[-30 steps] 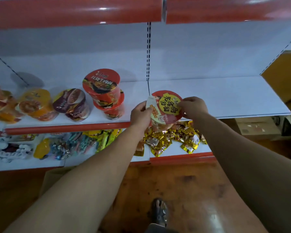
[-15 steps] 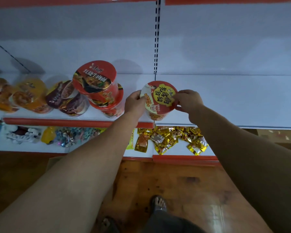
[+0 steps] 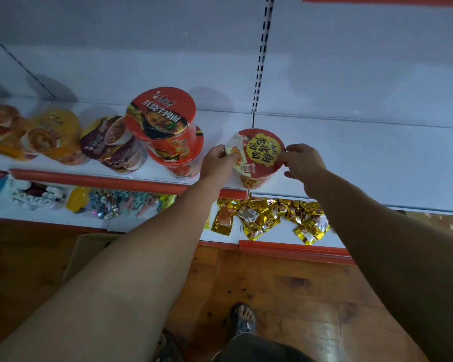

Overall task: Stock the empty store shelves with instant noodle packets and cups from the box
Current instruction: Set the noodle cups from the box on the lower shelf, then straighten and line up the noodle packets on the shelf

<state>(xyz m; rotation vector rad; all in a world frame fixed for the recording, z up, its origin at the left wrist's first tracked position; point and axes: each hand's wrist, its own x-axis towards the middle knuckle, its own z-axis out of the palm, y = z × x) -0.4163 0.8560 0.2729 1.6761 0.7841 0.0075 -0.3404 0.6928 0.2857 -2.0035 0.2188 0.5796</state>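
Clamping noodle cup (image 3: 255, 155) between left hand (image 3: 217, 162), curled round its left wall, and right hand (image 3: 302, 162), pinching the right rim. Upright on shelf (image 3: 364, 163), right at the front lip; cannot tell if fully seated.

Risk: letting go this close to the edge, probably tips onto gold sachets (image 3: 270, 218) below.

Risk: drifting left knocks red cup stack (image 3: 165, 131), top cup off-centre, just beside left hand.

Nothing blocking behind or right. Purple cup (image 3: 110, 145) further left, box (image 3: 89, 246) on floor.
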